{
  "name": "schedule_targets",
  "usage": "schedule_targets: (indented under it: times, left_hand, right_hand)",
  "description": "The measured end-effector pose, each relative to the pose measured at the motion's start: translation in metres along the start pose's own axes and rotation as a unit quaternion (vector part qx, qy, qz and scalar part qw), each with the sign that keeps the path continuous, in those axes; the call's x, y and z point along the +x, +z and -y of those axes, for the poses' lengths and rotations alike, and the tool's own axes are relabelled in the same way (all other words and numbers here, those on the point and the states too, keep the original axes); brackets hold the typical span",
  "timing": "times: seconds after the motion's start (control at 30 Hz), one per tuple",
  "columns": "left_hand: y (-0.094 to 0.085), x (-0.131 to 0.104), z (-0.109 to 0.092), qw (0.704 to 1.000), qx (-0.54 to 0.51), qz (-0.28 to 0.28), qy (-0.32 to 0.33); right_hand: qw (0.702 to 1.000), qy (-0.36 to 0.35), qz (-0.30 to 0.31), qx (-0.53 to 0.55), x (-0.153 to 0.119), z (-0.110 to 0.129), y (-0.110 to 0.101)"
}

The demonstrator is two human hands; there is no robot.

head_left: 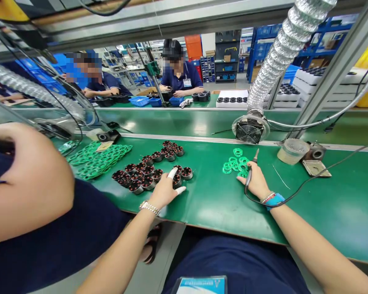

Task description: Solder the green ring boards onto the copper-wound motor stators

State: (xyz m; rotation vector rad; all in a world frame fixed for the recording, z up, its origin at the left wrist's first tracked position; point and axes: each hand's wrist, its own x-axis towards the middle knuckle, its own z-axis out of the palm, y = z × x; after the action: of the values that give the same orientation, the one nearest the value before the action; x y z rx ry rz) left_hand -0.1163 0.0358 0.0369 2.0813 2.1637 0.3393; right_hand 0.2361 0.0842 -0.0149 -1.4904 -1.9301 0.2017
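Observation:
My left hand (164, 188), with white finger cots on two fingers, is at the right end of a group of round motor parts (147, 183) with dark, copper-coloured insides. Its thumb and finger are spread around one motor part (177, 181); whether they touch it I cannot tell. My right hand (256, 181) holds a soldering iron (248, 178), tip pointing up and away, its cable trailing right. Beside that hand's fingertips lies a small pile of green ring-shaped circuit boards (233, 162), partly hidden by the hand.
Sheets of green ring boards (99, 159) lie at the left, near a person's arm (30, 175). A fan on a foil duct (249, 130) stands at the back. To the right are a plastic tub (292, 152), a soldering stand (316, 152) and a sponge tray (316, 168). Co-workers sit opposite.

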Motion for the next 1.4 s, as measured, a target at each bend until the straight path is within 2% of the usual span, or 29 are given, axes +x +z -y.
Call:
schedule_targets:
  times: [0.13,0.23,0.4,0.47,0.53,0.63,0.77,0.93,1.07,1.23,1.4]
  left_hand:
    - [0.013,-0.002,0.0,0.996,-0.073,-0.034,-0.034]
    - [0.015,-0.015,-0.008,0.989,-0.141,-0.03,-0.039]
    - [0.032,-0.058,-0.05,0.964,-0.248,0.042,0.088]
    - [0.04,-0.07,-0.066,0.951,-0.279,0.058,0.116]
    - [0.044,-0.076,-0.073,0.941,-0.304,0.066,0.134]
    - [0.043,-0.079,-0.066,0.935,-0.309,0.071,0.158]
    - [0.037,-0.076,-0.049,0.95,-0.249,0.094,0.161]
    - [0.042,-0.068,-0.059,0.95,-0.228,0.101,0.189]
    - [0.047,-0.065,-0.069,0.946,-0.25,0.087,0.187]
    - [0.046,-0.066,-0.068,0.934,-0.294,0.081,0.185]
    - [0.045,-0.069,-0.065,0.901,-0.41,0.077,0.115]
  right_hand:
    - [0.998,-0.057,0.026,-0.012,-0.009,0.009,0.001]
    - [0.995,-0.087,0.038,-0.02,-0.01,0.008,0.0]
    - [0.992,-0.11,0.058,-0.036,-0.012,0.005,-0.001]
    - [0.99,-0.116,0.069,-0.042,-0.014,0.006,-0.002]
    - [0.989,-0.118,0.073,-0.05,-0.017,0.007,-0.004]
    - [0.989,-0.117,0.066,-0.059,-0.022,0.005,-0.009]
    - [0.991,-0.111,0.066,-0.048,-0.025,0.002,-0.015]
    - [0.993,-0.104,0.045,-0.033,-0.021,-0.002,-0.019]
    - [0.996,-0.084,0.032,-0.018,-0.019,-0.011,-0.018]
    - [0.996,-0.085,0.029,0.0,-0.02,-0.016,-0.017]
    - [0.994,-0.099,0.041,0.009,-0.018,-0.015,-0.022]
